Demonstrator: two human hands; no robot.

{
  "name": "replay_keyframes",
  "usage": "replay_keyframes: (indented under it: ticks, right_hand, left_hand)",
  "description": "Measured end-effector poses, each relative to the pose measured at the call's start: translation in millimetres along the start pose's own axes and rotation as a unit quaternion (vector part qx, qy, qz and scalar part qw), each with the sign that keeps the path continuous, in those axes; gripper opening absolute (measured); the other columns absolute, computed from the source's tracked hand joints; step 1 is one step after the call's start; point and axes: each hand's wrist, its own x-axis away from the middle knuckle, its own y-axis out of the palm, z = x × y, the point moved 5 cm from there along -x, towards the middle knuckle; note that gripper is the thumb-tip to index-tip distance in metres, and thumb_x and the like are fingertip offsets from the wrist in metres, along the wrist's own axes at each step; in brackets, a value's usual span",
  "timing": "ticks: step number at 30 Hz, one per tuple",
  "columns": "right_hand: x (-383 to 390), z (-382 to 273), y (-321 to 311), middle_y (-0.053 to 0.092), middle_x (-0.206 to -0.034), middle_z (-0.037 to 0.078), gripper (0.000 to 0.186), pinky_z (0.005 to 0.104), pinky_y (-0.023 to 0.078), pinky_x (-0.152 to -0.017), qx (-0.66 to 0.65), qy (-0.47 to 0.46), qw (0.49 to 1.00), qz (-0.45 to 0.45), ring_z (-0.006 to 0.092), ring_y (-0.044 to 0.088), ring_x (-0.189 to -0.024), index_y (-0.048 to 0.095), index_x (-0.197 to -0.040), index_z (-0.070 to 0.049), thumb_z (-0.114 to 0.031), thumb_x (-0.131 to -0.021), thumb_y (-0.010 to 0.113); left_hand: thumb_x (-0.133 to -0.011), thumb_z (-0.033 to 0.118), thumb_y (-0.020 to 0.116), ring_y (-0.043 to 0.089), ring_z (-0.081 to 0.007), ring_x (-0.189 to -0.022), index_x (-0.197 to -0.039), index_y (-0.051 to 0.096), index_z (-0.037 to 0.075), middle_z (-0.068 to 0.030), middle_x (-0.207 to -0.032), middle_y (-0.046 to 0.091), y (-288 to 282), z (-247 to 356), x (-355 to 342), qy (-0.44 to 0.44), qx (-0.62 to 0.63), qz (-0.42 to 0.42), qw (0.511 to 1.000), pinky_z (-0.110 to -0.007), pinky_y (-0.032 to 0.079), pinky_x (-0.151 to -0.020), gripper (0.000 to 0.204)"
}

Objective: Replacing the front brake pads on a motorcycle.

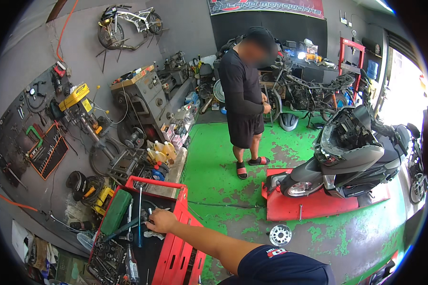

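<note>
My right hand [161, 220] reaches from the bottom into an open red tool chest [180, 197], its fingers curled around something I cannot make out among the metal tools. Just left of the fingers lies a long T-handled tool [140, 232] with a blue section. A green case [116, 216] sits along the left of the top tray, with sockets and wrenches [104, 263] toward the bottom. My left hand is out of view.
A co-worker [240, 90] stands facing right, hands together. A scooter [347, 156] rests on a red lift [285, 209]; a silver disc [280, 234] lies on the green floor. A pegboard [9, 142], drill press [83, 111], lathe [142, 107] and oil bottles [161, 154] line the left.
</note>
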Motion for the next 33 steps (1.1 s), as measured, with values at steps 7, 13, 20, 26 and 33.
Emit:
replay_keyframes:
  ticks: [7, 13, 20, 26, 33]
  right_hand:
    - [-0.7, 0.9, 0.2, 0.070, -0.092, 0.019, 0.048, 0.0483, 0.054, -0.088, -0.009, -0.002, 1.000, 0.008, 0.0370, 0.066, -0.099, 0.073, -0.083, 0.000, -0.044, -0.093, 0.057]
    - [-0.2, -0.4, -0.7, 0.070, -0.093, 0.018, 0.048, 0.0475, 0.054, -0.089, 0.004, -0.003, 1.000, 0.014, 0.0359, 0.065, -0.100, 0.073, -0.084, 0.000, -0.045, -0.093, 0.058]
    - [-0.1, 0.0, -0.1, 0.070, -0.093, 0.018, 0.048, 0.0473, 0.054, -0.089, 0.005, -0.001, 1.000, 0.015, 0.0353, 0.066, -0.100, 0.073, -0.084, 0.000, -0.045, -0.093, 0.057]
    - [-0.7, 1.0, 2.1, 0.070, -0.093, 0.018, 0.048, 0.0472, 0.054, -0.089, 0.009, -0.004, 1.000, 0.016, 0.0355, 0.066, -0.099, 0.073, -0.084, 0.000, -0.045, -0.093, 0.057]
    - [-0.4, 1.5, 2.6, 0.070, -0.091, 0.018, 0.048, 0.0466, 0.054, -0.088, 0.007, -0.003, 1.000, 0.007, 0.0355, 0.066, -0.098, 0.073, -0.083, -0.001, -0.045, -0.093, 0.057]
  left_hand:
    - [-0.090, 0.025, 0.067, 0.063, -0.0458, -0.108, -0.119, 0.070, -0.001, -0.0264, -0.123, 0.067, -82.3, -71.0, -43.8, -0.122, 0.070, 0.077, 0.987, -0.051, 0.054, -0.090, 0.039]
    - [-0.092, 0.023, 0.065, 0.066, -0.0404, -0.103, -0.117, 0.070, -0.002, -0.0259, -0.120, 0.068, -23.7, -49.4, -14.1, -0.287, 0.502, -0.171, 0.798, -0.045, 0.055, -0.087, 0.036]
    - [-0.093, 0.025, 0.064, 0.064, -0.0404, -0.108, -0.125, 0.065, -0.003, -0.0252, -0.127, 0.066, -29.7, -27.2, -18.4, -0.021, 0.095, 0.025, 0.995, -0.044, 0.052, -0.094, 0.043]
    - [-0.092, 0.026, 0.063, 0.064, -0.0436, -0.109, -0.127, 0.066, -0.002, -0.0260, -0.130, 0.064, -59.2, -71.9, -38.9, -0.158, 0.331, -0.046, 0.929, -0.052, 0.052, -0.092, 0.045]
    - [-0.092, 0.028, 0.063, 0.066, -0.0451, -0.096, -0.124, 0.069, -0.001, -0.0263, -0.119, 0.068, -105.9, -104.3, -52.2, -0.219, 0.264, -0.003, 0.939, -0.054, 0.054, -0.080, 0.044]
